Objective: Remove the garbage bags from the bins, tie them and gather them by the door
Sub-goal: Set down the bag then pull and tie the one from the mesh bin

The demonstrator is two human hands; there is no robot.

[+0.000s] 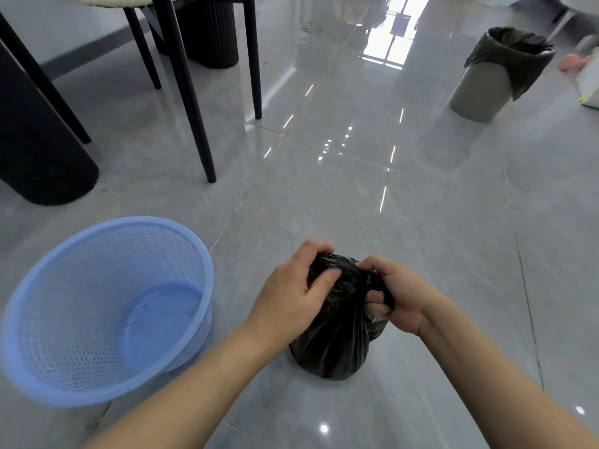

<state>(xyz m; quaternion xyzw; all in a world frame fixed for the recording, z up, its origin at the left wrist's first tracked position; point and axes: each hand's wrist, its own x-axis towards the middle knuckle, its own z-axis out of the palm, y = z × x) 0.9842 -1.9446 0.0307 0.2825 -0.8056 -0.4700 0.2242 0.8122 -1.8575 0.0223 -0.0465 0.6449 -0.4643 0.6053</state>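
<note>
A small black garbage bag stands on the grey tiled floor in front of me. My left hand grips its bunched top from the left. My right hand pinches the top from the right, with black plastic wound around its fingers. To the left stands a blue mesh bin with no bag in it. At the far right stands a grey bin lined with a black garbage bag that hangs over its rim.
Black chair legs and a dark round table base stand at the upper left. A second ribbed dark base is behind them. Something white sits at the right edge. The glossy floor stretches ahead.
</note>
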